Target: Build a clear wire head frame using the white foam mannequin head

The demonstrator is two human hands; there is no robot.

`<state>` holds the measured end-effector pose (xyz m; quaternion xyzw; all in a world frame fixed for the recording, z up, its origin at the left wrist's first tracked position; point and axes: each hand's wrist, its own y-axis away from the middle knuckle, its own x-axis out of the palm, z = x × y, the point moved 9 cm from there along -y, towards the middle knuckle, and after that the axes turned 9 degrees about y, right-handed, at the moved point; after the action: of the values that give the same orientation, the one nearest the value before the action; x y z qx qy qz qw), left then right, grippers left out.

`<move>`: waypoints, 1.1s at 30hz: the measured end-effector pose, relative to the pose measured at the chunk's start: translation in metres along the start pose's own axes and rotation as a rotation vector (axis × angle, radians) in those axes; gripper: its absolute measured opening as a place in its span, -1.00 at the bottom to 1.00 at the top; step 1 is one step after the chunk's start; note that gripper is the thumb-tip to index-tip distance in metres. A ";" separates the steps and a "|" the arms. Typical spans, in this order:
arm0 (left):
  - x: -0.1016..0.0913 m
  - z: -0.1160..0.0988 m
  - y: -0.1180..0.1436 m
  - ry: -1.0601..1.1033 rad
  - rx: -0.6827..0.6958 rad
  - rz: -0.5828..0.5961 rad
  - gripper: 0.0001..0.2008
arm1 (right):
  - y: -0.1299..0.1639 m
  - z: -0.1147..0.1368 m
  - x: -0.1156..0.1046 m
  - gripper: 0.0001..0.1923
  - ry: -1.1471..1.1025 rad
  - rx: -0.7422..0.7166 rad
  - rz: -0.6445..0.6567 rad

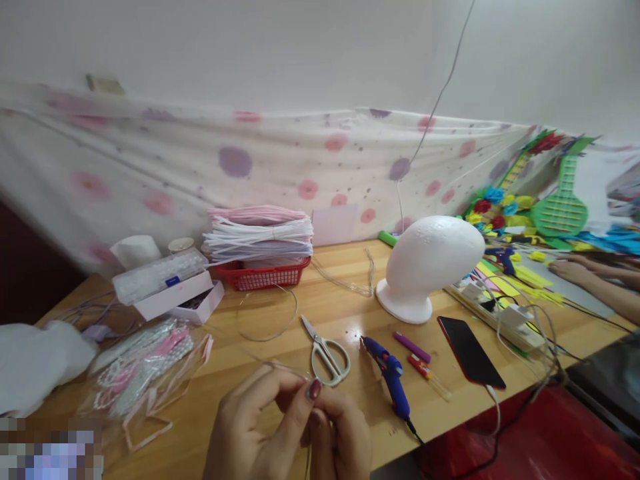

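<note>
My left hand point(260, 427) and my right hand point(343, 430) meet at the bottom middle, above the near edge of the wooden table point(350, 313). Both pinch a thin clear wire point(270, 363) that runs up and left from my fingertips. Just beyond my fingers lie white-handled scissors point(327, 357). A blue glue gun point(393, 380) lies to their right with its cord going off the table's edge.
A white foam head point(430, 263) stands mid-right, with a black phone point(470, 352), a power strip point(500, 310) and purple and red sticks point(415, 350) nearby. A red basket point(265, 273) holds stacked white strips. Bead boxes point(167, 287) and plastic bags point(145, 373) sit at left. Another person's hand point(575, 270) rests at right.
</note>
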<state>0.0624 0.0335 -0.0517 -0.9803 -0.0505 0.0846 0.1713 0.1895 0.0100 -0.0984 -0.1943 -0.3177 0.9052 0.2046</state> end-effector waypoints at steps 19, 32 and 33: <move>0.008 0.022 -0.007 -0.067 0.093 0.087 -0.82 | 0.009 -0.051 0.048 -0.86 -0.490 0.312 0.116; -0.021 0.038 0.004 0.136 -0.141 0.072 -0.92 | 0.001 -0.017 0.050 -0.94 -0.509 0.214 0.221; -0.023 0.040 0.005 0.135 -0.150 0.080 -0.91 | 0.002 -0.016 0.051 -0.94 -0.506 0.216 0.229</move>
<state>0.0332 0.0387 -0.0868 -0.9950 -0.0059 0.0211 0.0971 0.1539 0.0416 -0.1222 0.0259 -0.2363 0.9707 0.0347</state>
